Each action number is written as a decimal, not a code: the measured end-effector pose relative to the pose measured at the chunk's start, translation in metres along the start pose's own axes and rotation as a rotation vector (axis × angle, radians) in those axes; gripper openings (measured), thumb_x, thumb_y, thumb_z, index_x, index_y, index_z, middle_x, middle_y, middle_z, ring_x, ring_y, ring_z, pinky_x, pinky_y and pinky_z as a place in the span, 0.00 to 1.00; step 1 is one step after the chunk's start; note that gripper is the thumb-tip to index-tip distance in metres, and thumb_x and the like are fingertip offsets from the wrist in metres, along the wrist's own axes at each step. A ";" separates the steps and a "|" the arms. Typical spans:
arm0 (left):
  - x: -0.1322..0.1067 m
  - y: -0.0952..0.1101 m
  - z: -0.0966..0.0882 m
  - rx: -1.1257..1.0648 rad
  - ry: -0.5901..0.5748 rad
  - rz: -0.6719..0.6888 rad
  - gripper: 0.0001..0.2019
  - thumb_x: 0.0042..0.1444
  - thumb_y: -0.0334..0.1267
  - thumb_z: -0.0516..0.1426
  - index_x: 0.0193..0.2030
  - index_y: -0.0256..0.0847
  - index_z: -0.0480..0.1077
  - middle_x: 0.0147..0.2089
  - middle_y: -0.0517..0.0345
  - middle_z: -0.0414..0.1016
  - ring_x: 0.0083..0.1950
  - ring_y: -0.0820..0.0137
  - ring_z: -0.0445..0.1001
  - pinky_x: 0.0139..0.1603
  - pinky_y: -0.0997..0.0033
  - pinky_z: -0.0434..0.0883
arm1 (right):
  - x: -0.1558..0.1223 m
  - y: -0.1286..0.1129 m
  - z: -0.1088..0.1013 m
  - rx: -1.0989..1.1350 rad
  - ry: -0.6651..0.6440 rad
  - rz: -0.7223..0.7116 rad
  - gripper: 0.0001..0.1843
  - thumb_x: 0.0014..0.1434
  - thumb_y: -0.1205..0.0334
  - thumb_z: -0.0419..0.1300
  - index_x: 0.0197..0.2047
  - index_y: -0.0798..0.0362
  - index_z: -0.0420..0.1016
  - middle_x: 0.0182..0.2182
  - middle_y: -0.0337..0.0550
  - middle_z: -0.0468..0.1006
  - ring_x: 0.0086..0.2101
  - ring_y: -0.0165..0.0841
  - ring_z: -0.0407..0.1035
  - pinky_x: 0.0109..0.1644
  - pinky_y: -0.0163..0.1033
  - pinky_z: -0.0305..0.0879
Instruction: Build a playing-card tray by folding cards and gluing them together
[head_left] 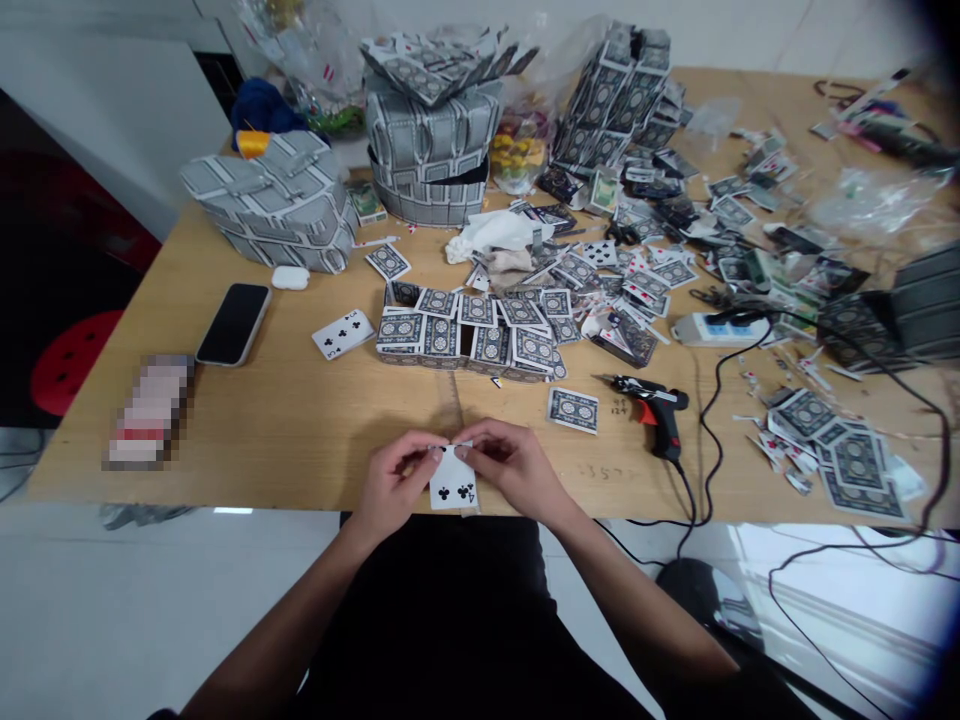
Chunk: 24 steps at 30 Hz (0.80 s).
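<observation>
Both the left hand [396, 480] and the right hand [510, 465] pinch the folded top edge of a clubs playing card [454, 483] at the wooden table's [300, 420] near edge.

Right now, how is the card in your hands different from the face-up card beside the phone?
The held card is pinched by the left hand and right hand; the loose card lies untouched. The held card's top edge looks bent over; the loose card lies flat. Both show black clubs.
</observation>
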<state>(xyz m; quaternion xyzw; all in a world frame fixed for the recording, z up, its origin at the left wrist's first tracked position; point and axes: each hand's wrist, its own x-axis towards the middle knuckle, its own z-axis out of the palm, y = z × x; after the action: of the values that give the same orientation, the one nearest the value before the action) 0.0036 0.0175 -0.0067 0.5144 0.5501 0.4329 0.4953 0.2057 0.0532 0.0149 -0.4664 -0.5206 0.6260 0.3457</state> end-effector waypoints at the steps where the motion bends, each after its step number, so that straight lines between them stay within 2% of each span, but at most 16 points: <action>1: 0.000 -0.001 -0.001 0.007 0.004 0.005 0.08 0.66 0.43 0.64 0.44 0.42 0.83 0.39 0.54 0.85 0.34 0.70 0.78 0.35 0.73 0.73 | 0.000 0.000 0.000 -0.001 -0.002 -0.001 0.14 0.62 0.49 0.73 0.42 0.50 0.85 0.30 0.40 0.83 0.29 0.32 0.73 0.34 0.38 0.67; 5: 0.000 -0.004 -0.002 -0.017 0.009 0.018 0.07 0.65 0.41 0.65 0.39 0.42 0.82 0.39 0.54 0.86 0.35 0.68 0.80 0.35 0.72 0.74 | -0.001 -0.004 0.001 0.006 -0.014 -0.014 0.14 0.64 0.48 0.72 0.41 0.51 0.86 0.35 0.43 0.86 0.33 0.34 0.77 0.38 0.38 0.71; 8: -0.001 -0.005 -0.001 -0.005 -0.003 0.033 0.07 0.66 0.41 0.64 0.38 0.43 0.81 0.39 0.54 0.86 0.36 0.68 0.80 0.36 0.72 0.74 | -0.001 -0.004 0.001 -0.008 0.000 -0.019 0.15 0.64 0.47 0.72 0.39 0.51 0.86 0.34 0.44 0.87 0.35 0.35 0.78 0.39 0.39 0.73; 12: -0.003 0.000 -0.001 0.032 -0.013 0.065 0.07 0.69 0.42 0.62 0.43 0.43 0.81 0.38 0.55 0.85 0.33 0.70 0.77 0.35 0.72 0.72 | -0.001 -0.001 -0.001 0.019 0.005 0.010 0.17 0.61 0.46 0.74 0.41 0.51 0.86 0.36 0.45 0.88 0.36 0.36 0.80 0.41 0.40 0.75; 16: -0.003 0.008 -0.001 0.055 -0.028 0.079 0.12 0.69 0.46 0.62 0.52 0.42 0.80 0.42 0.53 0.84 0.37 0.68 0.78 0.38 0.71 0.73 | -0.001 0.003 -0.002 0.018 0.014 0.009 0.20 0.60 0.43 0.75 0.43 0.51 0.86 0.35 0.44 0.87 0.34 0.35 0.78 0.38 0.40 0.74; 21: -0.001 0.007 0.001 0.063 -0.002 0.016 0.14 0.71 0.50 0.61 0.46 0.41 0.80 0.40 0.54 0.84 0.38 0.67 0.80 0.40 0.71 0.74 | -0.004 0.007 0.000 0.004 0.059 0.004 0.22 0.59 0.42 0.75 0.45 0.51 0.87 0.31 0.43 0.85 0.31 0.34 0.76 0.36 0.40 0.73; 24: -0.002 0.005 0.001 0.069 -0.014 0.031 0.14 0.71 0.50 0.60 0.47 0.42 0.80 0.41 0.54 0.85 0.38 0.67 0.80 0.40 0.71 0.74 | -0.006 0.008 0.000 0.018 0.061 0.011 0.22 0.58 0.41 0.75 0.45 0.51 0.88 0.31 0.42 0.85 0.30 0.34 0.76 0.36 0.40 0.73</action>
<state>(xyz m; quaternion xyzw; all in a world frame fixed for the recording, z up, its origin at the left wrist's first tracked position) 0.0050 0.0163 -0.0019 0.5425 0.5533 0.4177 0.4744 0.2079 0.0460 0.0082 -0.4849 -0.5019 0.6179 0.3622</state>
